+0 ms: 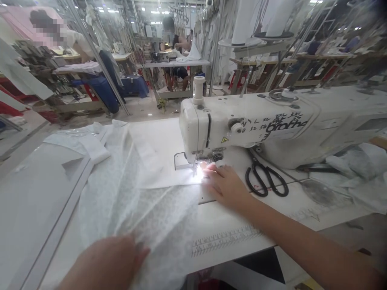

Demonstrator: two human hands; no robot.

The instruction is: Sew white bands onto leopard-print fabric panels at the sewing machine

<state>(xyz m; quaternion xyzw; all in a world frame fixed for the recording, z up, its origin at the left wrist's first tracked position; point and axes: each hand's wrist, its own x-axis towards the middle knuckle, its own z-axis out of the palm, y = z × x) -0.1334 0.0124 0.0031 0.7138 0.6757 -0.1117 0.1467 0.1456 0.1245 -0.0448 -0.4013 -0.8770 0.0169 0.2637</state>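
Note:
A sheer white patterned fabric (117, 193) spreads over the sewing table, with its upper edge running under the needle area of a white sewing machine (193, 125). My left hand (105, 257), blurred, is closed on the near part of this fabric at the bottom left. Beside the lit presser foot, my right hand (226, 185) has its fingers drawn together at the fabric's right edge. Glare washes out those fingertips, so what they pinch is hidden. Black-handled scissors (267, 181) lie just right of my right hand, their blades partly behind the machine head.
A printed ruler scale (223, 241) runs along the table front. Crumpled white cloth (363, 173) lies at the right. White thread cones (242, 24) stand above the machine. Across the aisle, people sit at other sewing tables (178, 63). A metal pole (96, 56) rises at left.

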